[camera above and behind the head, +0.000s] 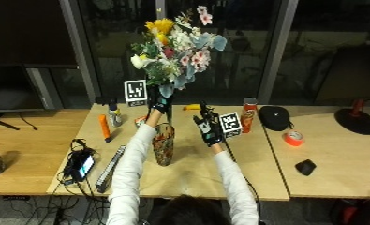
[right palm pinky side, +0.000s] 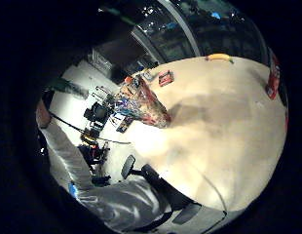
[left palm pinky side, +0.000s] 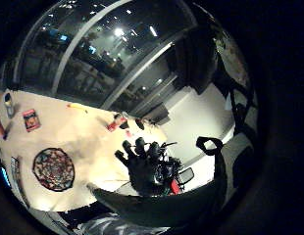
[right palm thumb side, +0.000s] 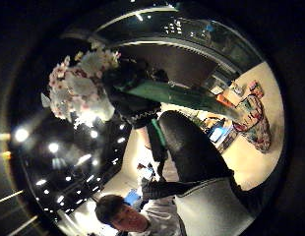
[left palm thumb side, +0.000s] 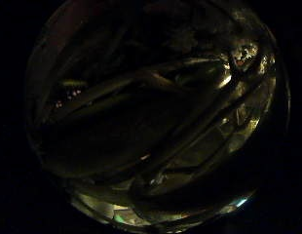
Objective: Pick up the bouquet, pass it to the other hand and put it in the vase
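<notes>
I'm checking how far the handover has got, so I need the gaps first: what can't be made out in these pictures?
- Bouquet stems: the left hand wraps them in the outside view; the left thumb side palm view is too dark.
- Vase inside: hidden by its patterned wall.
- Right hand: open, holding nothing; its palm side faces away.
- Small items along the table far edge: too small to identify.

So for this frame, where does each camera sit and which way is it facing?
Outside view: above and behind the head, facing the table; left hand holds bouquet over vase, right hand open.
Left little-finger: looks at the table and a hand.
Left thumb: dark stems, close.
Right little-finger: table, vase, sleeve.
Right thumb: bouquet, vase.
Shared: the vase.
</notes>
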